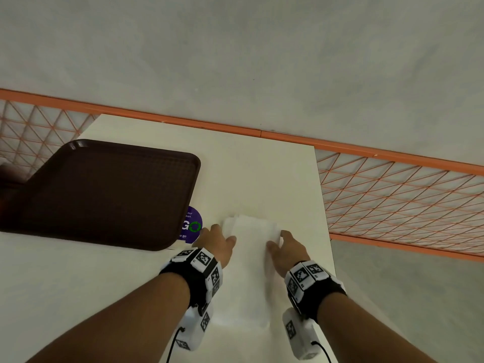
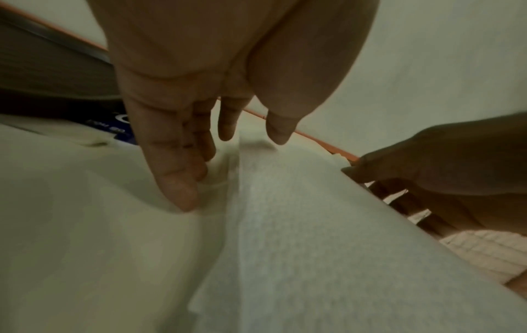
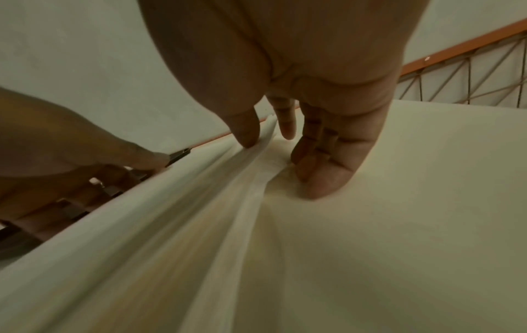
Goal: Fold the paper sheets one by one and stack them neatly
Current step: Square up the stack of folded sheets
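A white paper sheet (image 1: 250,247) is lying on the pale tabletop (image 1: 288,184), running from the far hands' reach back toward the person between the two forearms. The left hand (image 1: 216,241) is holding the sheet's left edge near its far end: in the left wrist view the thumb (image 2: 278,128) is sitting on top of the paper while the other fingers (image 2: 177,180) are reaching down beside and under the raised edge, tips touching the tabletop. The right hand (image 1: 286,246) is doing the same on the opposite edge, its thumb (image 3: 246,133) pressing onto the lifted, rippled paper (image 3: 199,202) and its remaining fingers (image 3: 328,171) coming down at the paper's side, so both hands are partly curled and pinching the sheet. The paper is blurring in both wrist views, and its edges are standing up off the surface between the hands. A dark brown tray (image 1: 104,195) is sitting on the tabletop to the left, just beside the left hand, partly covering a round purple sticker (image 1: 192,225). An orange mesh railing (image 1: 392,195) is running along the far side of the tabletop
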`<state>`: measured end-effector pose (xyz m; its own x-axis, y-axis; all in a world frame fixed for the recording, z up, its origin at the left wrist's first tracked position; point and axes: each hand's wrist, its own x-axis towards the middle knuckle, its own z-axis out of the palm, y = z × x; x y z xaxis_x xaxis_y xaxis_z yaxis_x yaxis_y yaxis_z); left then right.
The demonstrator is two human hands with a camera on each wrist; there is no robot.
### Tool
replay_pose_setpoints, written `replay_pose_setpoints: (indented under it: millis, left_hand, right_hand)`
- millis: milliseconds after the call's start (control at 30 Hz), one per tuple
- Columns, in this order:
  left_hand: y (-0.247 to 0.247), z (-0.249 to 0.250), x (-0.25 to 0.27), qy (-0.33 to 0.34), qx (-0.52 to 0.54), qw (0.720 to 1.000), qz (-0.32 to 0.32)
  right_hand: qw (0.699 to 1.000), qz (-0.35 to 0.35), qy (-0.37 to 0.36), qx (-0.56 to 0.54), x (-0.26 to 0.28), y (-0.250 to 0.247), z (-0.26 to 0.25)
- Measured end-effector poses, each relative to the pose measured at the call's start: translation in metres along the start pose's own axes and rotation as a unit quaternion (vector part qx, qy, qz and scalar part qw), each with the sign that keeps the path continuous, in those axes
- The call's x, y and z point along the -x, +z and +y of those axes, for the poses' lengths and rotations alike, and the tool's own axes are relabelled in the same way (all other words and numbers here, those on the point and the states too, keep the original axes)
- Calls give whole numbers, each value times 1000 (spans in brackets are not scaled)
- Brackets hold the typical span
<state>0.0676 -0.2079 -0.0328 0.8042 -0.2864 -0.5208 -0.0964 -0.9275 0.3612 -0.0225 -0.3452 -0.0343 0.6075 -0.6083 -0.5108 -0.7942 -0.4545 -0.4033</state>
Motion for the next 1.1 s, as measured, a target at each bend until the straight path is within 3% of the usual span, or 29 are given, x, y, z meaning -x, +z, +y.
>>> replay_pose_setpoints:
  millis: [167, 300, 400, 600, 700, 800, 933, 1100]
  left_hand:
    - [4, 7, 4, 28, -8, 999, -16]
    - [1, 3, 5, -37, -7, 999, 8]
    - [6, 2, 10, -62, -28, 998, -8]
    - [9, 3, 16, -10, -54, 998, -16]
    - [7, 0, 17, -31, -38, 999, -2]
    - [13, 3, 20, -52, -26, 998, -17]
    - [22, 5, 25, -46, -18, 998, -28]
    - [18, -2, 25, -46, 14, 998, -35]
  right_hand:
    - [997, -13, -77, -25, -4, 4, -6]
    - [997, 34, 30, -63, -11, -1, -1]
    - [993, -2, 79, -93, -8, 3, -5]
    - [998, -19, -50, -19, 4, 5, -11]
    - [999, 10, -2, -39, 6, -1, -8]
    - [996, -8, 59, -63, 11, 4, -9]
    - [994, -63, 43, -79, 22, 20, -12]
    - [994, -77, 12, -71, 30, 21, -4]
